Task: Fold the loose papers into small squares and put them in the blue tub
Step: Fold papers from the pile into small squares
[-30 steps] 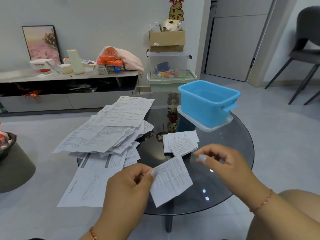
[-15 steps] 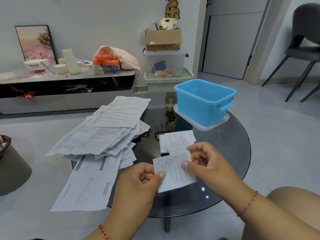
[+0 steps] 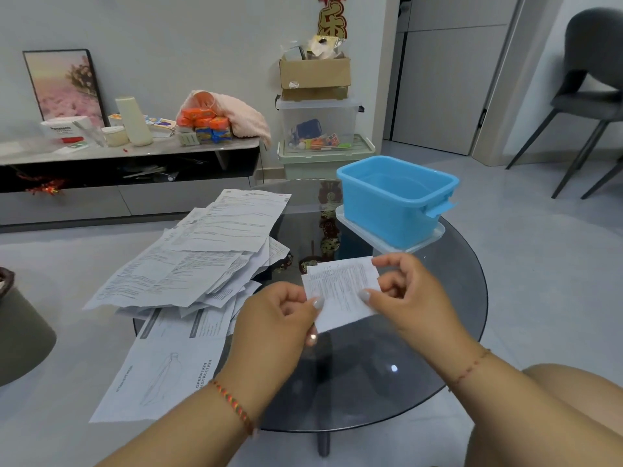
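Note:
A small folded sheet of printed paper [image 3: 340, 291] is held up above the round dark glass table [image 3: 465, 298]. My left hand [image 3: 279, 318] pinches its lower left edge, and my right hand [image 3: 404, 298] pinches its right edge with thumb and fingers. Behind the held sheet, other folded papers on the glass are mostly hidden. A spread heap of loose printed papers [image 3: 202, 264] covers the table's left side and hangs over its edge. The blue tub [image 3: 394, 200] stands at the table's far right on a clear lid [image 3: 438, 232]; I see nothing inside it.
A low console [image 3: 128, 156] with packets and a pink cloth runs along the back wall. Stacked plastic bins and a cardboard box [image 3: 315, 75] stand behind the table. A grey chair [image 3: 590, 96] is at the far right, a dark stool [image 3: 20, 325] at the left.
My right hand came in from the right and took hold of the folded sheet. Both hands then lifted it up and away from me, toward the tub.

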`<move>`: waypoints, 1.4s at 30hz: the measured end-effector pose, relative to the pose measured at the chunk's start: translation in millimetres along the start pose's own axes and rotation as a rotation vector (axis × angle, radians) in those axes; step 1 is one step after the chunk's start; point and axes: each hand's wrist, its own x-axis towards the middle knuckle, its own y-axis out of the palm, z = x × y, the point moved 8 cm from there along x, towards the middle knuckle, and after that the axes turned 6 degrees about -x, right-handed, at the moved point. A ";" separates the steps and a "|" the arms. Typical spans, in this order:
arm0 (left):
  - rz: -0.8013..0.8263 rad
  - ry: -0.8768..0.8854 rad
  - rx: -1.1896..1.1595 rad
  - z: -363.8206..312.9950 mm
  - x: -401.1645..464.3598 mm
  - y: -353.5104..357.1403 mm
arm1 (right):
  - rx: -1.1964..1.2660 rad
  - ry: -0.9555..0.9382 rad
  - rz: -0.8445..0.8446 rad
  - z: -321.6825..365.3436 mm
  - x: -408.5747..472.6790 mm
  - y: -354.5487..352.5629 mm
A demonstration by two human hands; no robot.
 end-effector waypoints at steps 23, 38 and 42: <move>-0.111 0.079 0.466 20.6 53.9 32.4 | -0.473 0.005 -0.158 -31.1 41.5 17.7; -0.181 0.157 0.469 0.0 24.5 -12.9 | -0.318 -0.074 -0.296 -9.7 25.8 1.3; -0.356 0.327 0.656 -18.9 19.4 -66.9 | -0.265 -0.112 -0.312 -0.8 17.3 -0.4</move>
